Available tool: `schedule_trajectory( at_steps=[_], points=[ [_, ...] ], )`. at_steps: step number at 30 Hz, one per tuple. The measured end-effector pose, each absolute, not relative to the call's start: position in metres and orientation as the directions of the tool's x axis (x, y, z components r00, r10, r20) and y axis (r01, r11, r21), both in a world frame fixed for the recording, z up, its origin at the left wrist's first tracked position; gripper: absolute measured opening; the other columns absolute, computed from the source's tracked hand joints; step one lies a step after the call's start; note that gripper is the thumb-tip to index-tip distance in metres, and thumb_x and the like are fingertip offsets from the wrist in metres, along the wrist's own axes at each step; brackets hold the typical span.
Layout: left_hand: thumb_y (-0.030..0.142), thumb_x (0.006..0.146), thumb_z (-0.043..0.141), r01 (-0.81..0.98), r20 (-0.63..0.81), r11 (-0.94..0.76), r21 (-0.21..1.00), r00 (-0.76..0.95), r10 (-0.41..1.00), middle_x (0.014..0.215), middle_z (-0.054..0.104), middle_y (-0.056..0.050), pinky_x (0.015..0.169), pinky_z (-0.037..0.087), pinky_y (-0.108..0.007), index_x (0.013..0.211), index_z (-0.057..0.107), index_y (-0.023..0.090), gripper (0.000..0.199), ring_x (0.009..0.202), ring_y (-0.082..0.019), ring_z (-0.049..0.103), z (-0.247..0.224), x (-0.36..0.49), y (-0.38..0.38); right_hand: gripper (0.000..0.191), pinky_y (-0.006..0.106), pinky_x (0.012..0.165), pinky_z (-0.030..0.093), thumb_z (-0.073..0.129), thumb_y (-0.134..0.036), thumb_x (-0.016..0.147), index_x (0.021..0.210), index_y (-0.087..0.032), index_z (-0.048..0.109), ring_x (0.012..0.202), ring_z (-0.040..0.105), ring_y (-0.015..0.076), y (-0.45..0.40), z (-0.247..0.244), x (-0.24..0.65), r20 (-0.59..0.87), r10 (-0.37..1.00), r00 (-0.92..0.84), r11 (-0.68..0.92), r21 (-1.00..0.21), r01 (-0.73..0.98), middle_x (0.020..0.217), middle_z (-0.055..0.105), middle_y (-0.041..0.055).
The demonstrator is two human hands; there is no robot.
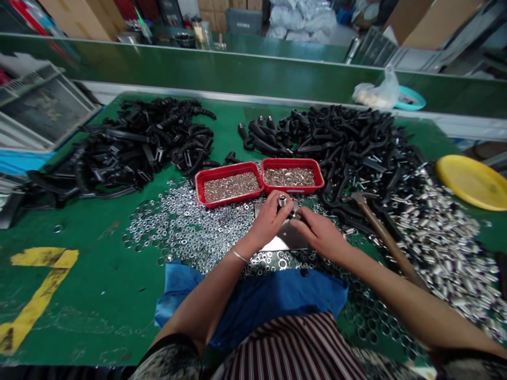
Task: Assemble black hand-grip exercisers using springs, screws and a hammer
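Note:
My left hand [271, 219] is closed around a small shiny metal sleeve [282, 200], its round open end facing up. Beside it, my right hand [320, 232] pinches a black handle-like part [294, 215], mostly covered by the fingers. The two hands nearly meet, and whether the sleeve and the black part are joined is hidden. Below them lies a flat metal plate [287, 238]. Just beyond stand two red trays, the left tray [229, 201] and the right tray [293, 190], both filled with tiny metal pieces. Loose metal rings [186, 227] spread left of my hands.
Black curved handles form a left pile [119, 145] and a right pile [344, 132]. A hammer [386, 237] lies right of my right forearm, beside heaped metal sleeves [447, 237]. Blue cloth [285, 295] covers the near edge. A yellow lid-like disc [473, 182] sits far right.

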State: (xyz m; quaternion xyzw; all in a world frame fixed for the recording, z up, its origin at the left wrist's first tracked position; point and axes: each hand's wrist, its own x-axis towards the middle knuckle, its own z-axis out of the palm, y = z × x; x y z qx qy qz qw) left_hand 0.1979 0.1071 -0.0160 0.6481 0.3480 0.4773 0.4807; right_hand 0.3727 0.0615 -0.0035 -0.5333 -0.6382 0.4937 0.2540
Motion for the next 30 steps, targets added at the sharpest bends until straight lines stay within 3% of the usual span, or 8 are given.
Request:
schedule_trajectory(
  at_steps=[4,9,12,14,17,21,26,30],
  points=[
    [0.036,0.098,0.054,0.003,0.319,-0.339,0.941,0.325,0.89,0.102,0.058,-0.008,0.1,0.04,-0.035,0.091,0.059,0.022,0.016,0.102,-0.023,0.055,-0.017,0.199,0.106,0.067,0.027,0.037,0.031,0.009,-0.069,0.1,0.085,-0.023,0.055,0.038,0.032,0.012,0.065,-0.004,0.374,-0.401,0.803,-0.441,-0.227,-0.89,0.395,0.057,0.052,-0.0016],
    [0.034,0.1,0.05,0.08,0.336,-0.378,0.922,0.319,0.886,0.099,0.057,-0.007,0.096,0.04,-0.035,0.095,0.057,0.022,0.015,0.099,-0.023,0.054,-0.018,0.197,0.109,0.045,0.026,0.048,0.038,0.049,-0.067,0.093,0.089,-0.023,0.054,0.055,0.05,0.0143,0.064,-0.006,0.373,-0.197,0.942,-0.272,-0.032,-0.859,0.51,0.073,0.061,0.003],
    [0.034,0.1,0.049,0.222,0.286,-0.393,0.892,0.396,0.872,0.097,0.055,-0.007,0.093,0.04,-0.036,0.092,0.056,0.021,0.017,0.094,-0.024,0.053,-0.021,0.197,0.11,0.054,0.027,0.047,0.04,0.024,-0.063,0.102,0.088,-0.022,0.057,0.048,0.047,0.0147,0.057,-0.014,0.371,-0.234,0.906,-0.351,-0.041,-0.877,0.48,0.063,0.059,0.0011],
    [0.031,0.098,0.051,0.368,0.211,-0.412,0.833,0.477,0.853,0.094,0.054,-0.006,0.094,0.039,-0.038,0.087,0.055,0.021,0.015,0.093,-0.024,0.052,-0.029,0.201,0.108,0.057,0.029,0.052,0.045,0.021,-0.059,0.104,0.087,-0.021,0.06,0.05,0.053,0.0161,0.053,-0.02,0.374,-0.261,0.872,-0.415,0.003,-0.844,0.537,0.063,0.062,0.0027],
    [0.021,0.091,0.056,0.594,0.11,-0.443,0.672,0.511,0.852,0.093,0.054,-0.008,0.099,0.036,-0.044,0.082,0.056,0.019,0.009,0.098,-0.028,0.051,-0.048,0.211,0.103,0.035,0.034,0.075,0.052,0.045,-0.049,0.101,0.1,-0.021,0.066,0.083,0.069,0.0232,0.048,-0.028,0.388,-0.216,0.903,-0.37,0.136,-0.675,0.726,0.092,0.074,0.0095],
    [0.028,0.084,0.069,0.691,0.128,-0.486,0.536,0.502,0.856,0.1,0.057,-0.012,0.099,0.036,-0.049,0.093,0.063,0.018,0.015,0.103,-0.032,0.049,-0.053,0.219,0.112,0.032,0.042,0.093,0.051,0.045,-0.04,0.101,0.118,-0.021,0.065,0.109,0.068,0.0283,0.04,-0.034,0.428,-0.183,0.931,-0.315,0.159,-0.574,0.804,0.119,0.072,0.0127],
    [0.016,0.092,0.054,0.661,0.209,-0.553,0.507,0.528,0.823,0.101,0.062,-0.014,0.102,0.038,-0.045,0.092,0.069,0.018,0.015,0.104,-0.029,0.054,-0.02,0.223,0.181,0.038,0.04,0.087,0.054,0.039,-0.047,0.103,0.114,-0.021,0.066,0.094,0.071,0.0262,0.029,-0.032,0.481,-0.18,0.943,-0.279,0.115,-0.611,0.783,0.107,0.074,0.0101],
    [0.002,0.079,0.06,0.818,-0.023,-0.445,0.364,0.486,0.874,0.088,0.067,-0.018,0.098,0.044,-0.043,0.077,0.071,0.011,0.014,0.101,-0.031,0.063,-0.008,0.241,0.242,0.039,0.04,0.087,0.053,0.038,-0.045,0.103,0.112,-0.021,0.067,0.094,0.069,0.0267,0.033,-0.025,0.51,-0.065,0.979,-0.194,0.129,-0.54,0.832,0.106,0.073,0.0114]
  ],
)
